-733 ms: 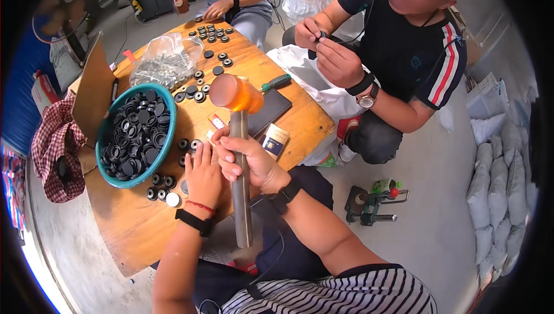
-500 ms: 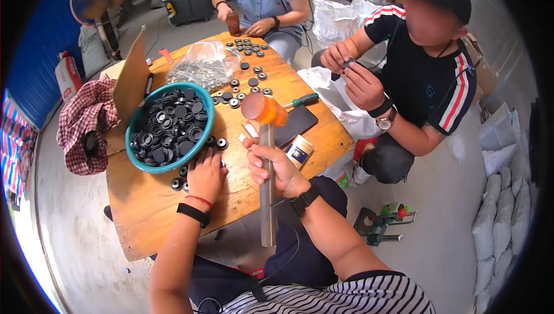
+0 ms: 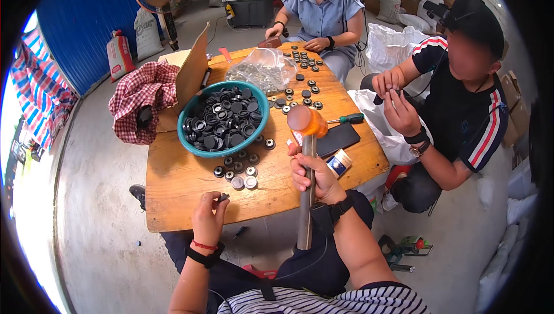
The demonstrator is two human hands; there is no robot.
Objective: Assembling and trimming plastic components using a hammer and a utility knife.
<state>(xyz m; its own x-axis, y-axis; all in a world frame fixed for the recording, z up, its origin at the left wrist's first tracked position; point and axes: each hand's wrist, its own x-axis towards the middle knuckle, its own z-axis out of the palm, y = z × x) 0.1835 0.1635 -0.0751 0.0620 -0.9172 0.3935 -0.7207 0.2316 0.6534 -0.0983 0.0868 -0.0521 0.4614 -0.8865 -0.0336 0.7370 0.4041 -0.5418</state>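
My left hand (image 3: 209,215) pinches a small black round cap (image 3: 223,197) above the near edge of the wooden table (image 3: 173,198). My right hand (image 3: 314,176) is wrapped round the metal handle of a mallet (image 3: 307,198), whose orange head (image 3: 308,120) points up and away from me. Between my left hand and a teal basin (image 3: 266,123) stand several black caps with metal centres (image 3: 229,175), and two paler discs (image 3: 250,182) lie nearest me. Black round caps (image 3: 222,118) fill the basin.
Beyond the mallet lie a green-handled screwdriver (image 3: 346,119), a dark flat case (image 3: 337,141) and a white-and-blue container (image 3: 339,163). A clear bag of small metal parts (image 3: 262,71) sits behind the basin. Two co-workers sit around the table, the right one (image 3: 461,106) handling a small part.
My left hand has drawn back from the caps beside the basin toward the near table edge, now with a cap in its fingers. The whole view has shifted; the mallet stays in my right hand.
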